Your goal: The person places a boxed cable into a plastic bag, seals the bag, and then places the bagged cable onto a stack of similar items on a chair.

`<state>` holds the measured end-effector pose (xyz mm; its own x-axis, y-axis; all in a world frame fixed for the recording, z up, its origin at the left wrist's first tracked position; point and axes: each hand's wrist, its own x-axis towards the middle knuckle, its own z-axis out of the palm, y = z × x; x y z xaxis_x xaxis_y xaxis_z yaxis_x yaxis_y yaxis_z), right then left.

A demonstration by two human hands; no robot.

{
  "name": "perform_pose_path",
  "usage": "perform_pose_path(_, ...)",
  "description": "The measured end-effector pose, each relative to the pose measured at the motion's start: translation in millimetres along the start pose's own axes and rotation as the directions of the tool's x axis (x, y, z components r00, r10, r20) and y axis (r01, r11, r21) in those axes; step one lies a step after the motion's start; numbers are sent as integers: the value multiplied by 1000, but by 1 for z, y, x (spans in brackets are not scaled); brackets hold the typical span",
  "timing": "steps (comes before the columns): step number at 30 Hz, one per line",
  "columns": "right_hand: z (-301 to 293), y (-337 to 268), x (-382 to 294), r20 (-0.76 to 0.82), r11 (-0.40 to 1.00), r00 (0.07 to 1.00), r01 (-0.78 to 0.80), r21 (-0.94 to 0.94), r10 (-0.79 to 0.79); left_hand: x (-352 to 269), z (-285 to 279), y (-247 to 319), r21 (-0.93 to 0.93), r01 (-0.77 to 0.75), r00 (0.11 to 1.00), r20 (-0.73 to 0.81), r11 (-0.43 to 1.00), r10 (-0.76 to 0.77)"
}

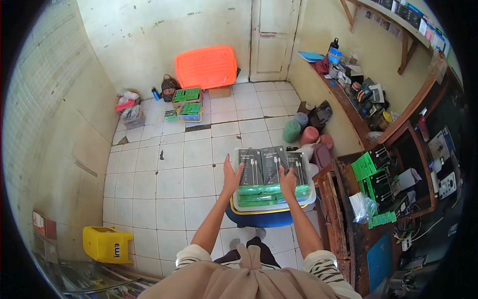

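Observation:
A clear plastic box filled with black and green charging-cable packages stands on a blue stool in front of me. Three dark packages lie side by side on top. My left hand is at the left edge of the left package, fingers apart. My right hand lies over the lower right part of the middle package, beside the right package; whether it grips one cannot be told. Green-edged packages lie stacked beneath.
At the right, a wooden desk holds more green and black packages and a plastic bag. Rolls of plastic stand beyond the box. A yellow stool is at lower left; an orange lid leans on the far wall.

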<state>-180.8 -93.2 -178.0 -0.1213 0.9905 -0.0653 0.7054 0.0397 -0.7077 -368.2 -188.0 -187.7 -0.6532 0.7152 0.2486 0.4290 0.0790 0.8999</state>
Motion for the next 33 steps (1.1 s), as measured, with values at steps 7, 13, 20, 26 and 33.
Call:
perform_pose_path(7,2,-2,-15,-63,954,973,204,-219,-222,-12,21,-9,-120,117,975,201,986,-92)
perform_pose_path(13,11,2,-22,-45,887,916,372,-273,-398,-14,22,-17,-137,67,974,222,988,-36)
perform_pose_path(20,9,-1,-20,-50,894,923,355,-273,-381,-7,19,-19,-173,235,918,364,956,-160)
perform_pose_path(26,-51,14,-45,-274,935,894,334,-124,-355,-16,29,55,179,-54,998,28,982,50)
perform_pose_path(33,-191,69,-47,-661,959,743,251,131,-105,-43,133,180,-359,-247,880,307,900,363)
